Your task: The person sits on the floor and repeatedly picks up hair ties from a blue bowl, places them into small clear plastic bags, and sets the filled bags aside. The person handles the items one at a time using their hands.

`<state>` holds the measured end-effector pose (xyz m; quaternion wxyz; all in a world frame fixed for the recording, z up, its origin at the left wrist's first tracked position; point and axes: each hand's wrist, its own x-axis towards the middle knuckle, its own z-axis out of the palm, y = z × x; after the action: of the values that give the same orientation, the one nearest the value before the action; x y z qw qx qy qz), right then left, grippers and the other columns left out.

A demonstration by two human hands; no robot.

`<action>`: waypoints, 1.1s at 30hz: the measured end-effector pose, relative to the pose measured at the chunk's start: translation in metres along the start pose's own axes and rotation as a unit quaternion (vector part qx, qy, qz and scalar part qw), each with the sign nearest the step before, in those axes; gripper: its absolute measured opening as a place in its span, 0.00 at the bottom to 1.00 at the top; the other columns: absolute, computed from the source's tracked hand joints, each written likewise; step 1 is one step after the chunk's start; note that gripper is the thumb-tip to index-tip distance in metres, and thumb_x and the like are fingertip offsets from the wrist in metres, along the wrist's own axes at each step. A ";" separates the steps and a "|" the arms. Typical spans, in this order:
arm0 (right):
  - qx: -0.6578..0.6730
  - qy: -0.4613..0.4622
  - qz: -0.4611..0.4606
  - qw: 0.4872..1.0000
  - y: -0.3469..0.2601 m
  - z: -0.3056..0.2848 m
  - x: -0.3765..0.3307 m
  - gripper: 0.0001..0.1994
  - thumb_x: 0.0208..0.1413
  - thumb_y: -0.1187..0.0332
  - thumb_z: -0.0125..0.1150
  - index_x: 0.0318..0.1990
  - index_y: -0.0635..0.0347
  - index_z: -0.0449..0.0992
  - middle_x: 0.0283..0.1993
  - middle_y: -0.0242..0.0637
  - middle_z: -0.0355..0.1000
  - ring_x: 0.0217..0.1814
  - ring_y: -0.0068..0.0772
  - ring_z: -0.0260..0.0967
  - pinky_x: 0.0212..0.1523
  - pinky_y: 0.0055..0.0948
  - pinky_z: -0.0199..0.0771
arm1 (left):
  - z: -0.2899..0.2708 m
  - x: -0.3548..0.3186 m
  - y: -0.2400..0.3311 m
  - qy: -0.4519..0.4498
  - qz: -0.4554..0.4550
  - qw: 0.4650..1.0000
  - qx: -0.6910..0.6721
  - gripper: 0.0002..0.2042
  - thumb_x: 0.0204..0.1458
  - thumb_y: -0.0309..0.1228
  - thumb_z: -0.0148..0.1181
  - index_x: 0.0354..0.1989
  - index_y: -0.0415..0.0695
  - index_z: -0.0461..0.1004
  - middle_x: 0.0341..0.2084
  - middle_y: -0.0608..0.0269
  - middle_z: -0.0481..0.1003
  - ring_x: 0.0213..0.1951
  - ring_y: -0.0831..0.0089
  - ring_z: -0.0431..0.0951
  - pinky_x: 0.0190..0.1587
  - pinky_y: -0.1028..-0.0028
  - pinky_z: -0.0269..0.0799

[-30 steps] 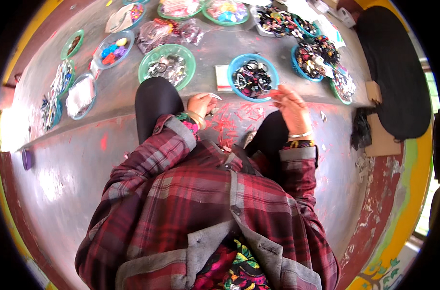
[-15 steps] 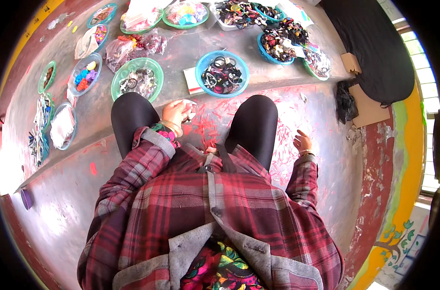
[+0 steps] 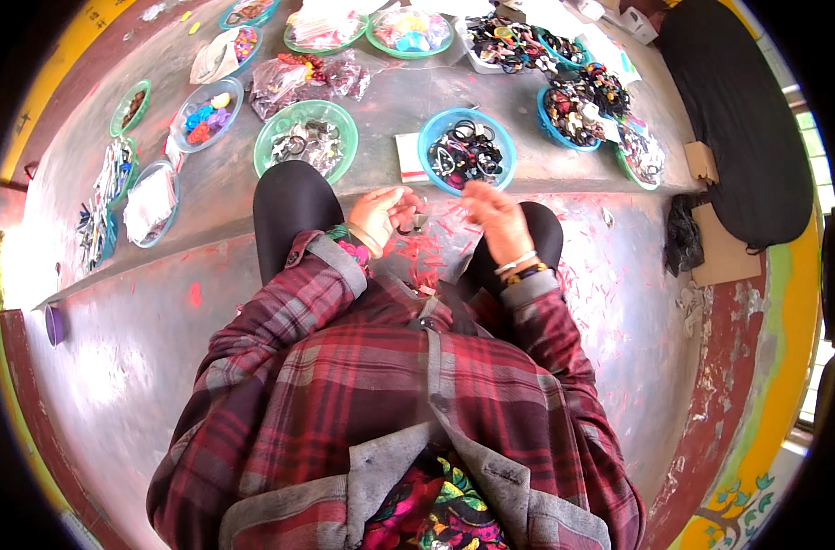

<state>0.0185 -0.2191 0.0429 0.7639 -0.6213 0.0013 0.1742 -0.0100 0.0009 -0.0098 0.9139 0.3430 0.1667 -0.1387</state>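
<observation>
My left hand [image 3: 381, 218] is between my knees, its fingers closed on a small shiny grey piece [image 3: 419, 222], too small to name. Opposite it, my right hand [image 3: 498, 223] is raised over my right knee, fingers apart and slightly blurred, with nothing visible in them. Just beyond my right fingers sits a blue basket [image 3: 511, 174] of black hair ties and small dark pieces. A green basket [image 3: 261, 147] holding clear packets with silvery and dark bits stands beyond my left knee.
Several more baskets stand on the raised ledge, including one with coloured pieces [image 3: 197, 124] and a blue one [image 3: 547, 124] with mixed trinkets. Plastic bags of red items [image 3: 293, 81] lie behind. Red scraps [image 3: 582, 266] litter the floor. At right are a black bag [image 3: 683, 234] and cardboard [image 3: 724, 247].
My right hand has come up from beside my right leg to face my left hand. The left hand stays between the knees with the small piece. The view has shifted slightly left.
</observation>
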 end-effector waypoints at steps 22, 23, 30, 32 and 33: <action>-0.019 -0.002 0.052 0.998 0.030 0.030 -0.001 0.07 0.50 0.70 0.55 0.32 0.63 0.76 0.29 0.30 0.73 0.29 0.19 0.67 0.31 0.18 0.65 | 0.007 -0.002 -0.003 -0.062 -0.053 0.996 0.020 0.09 0.51 0.27 0.53 0.39 0.36 0.68 0.34 0.57 0.73 0.35 0.72 0.74 0.35 0.73 0.72; -0.019 -0.008 0.049 0.999 0.028 0.030 -0.002 0.07 0.50 0.69 0.55 0.32 0.63 0.76 0.29 0.30 0.73 0.29 0.19 0.67 0.31 0.18 0.65 | 0.009 -0.003 -0.005 -0.058 -0.040 0.997 0.040 0.09 0.50 0.26 0.53 0.38 0.36 0.68 0.34 0.57 0.73 0.34 0.72 0.74 0.35 0.73 0.72; -0.075 -0.022 0.047 0.996 0.026 0.031 -0.004 0.07 0.51 0.69 0.55 0.34 0.63 0.75 0.29 0.30 0.73 0.30 0.18 0.68 0.30 0.18 0.66 | 0.002 -0.003 -0.010 -0.042 -0.051 0.994 0.089 0.09 0.48 0.24 0.55 0.37 0.35 0.70 0.32 0.59 0.74 0.32 0.76 0.74 0.35 0.80 0.70; -0.092 -0.030 0.038 0.995 0.027 0.032 -0.004 0.07 0.50 0.70 0.55 0.34 0.63 0.75 0.30 0.30 0.73 0.30 0.18 0.67 0.30 0.18 0.65 | -0.001 -0.002 -0.011 -0.046 -0.051 0.994 0.086 0.08 0.48 0.24 0.56 0.37 0.35 0.71 0.32 0.59 0.74 0.32 0.76 0.74 0.35 0.81 0.70; -0.103 -0.035 0.031 0.994 0.027 0.032 -0.004 0.07 0.50 0.70 0.55 0.34 0.63 0.75 0.30 0.30 0.73 0.29 0.17 0.67 0.30 0.18 0.65 | 0.002 -0.003 -0.009 -0.050 -0.051 0.994 0.084 0.08 0.48 0.24 0.55 0.36 0.35 0.71 0.32 0.59 0.74 0.32 0.76 0.74 0.35 0.81 0.70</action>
<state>0.0012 -0.1853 0.0256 0.6899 -0.6897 -0.0245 0.2186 -0.0160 -0.0064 -0.0127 0.8808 0.4021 0.1262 -0.2160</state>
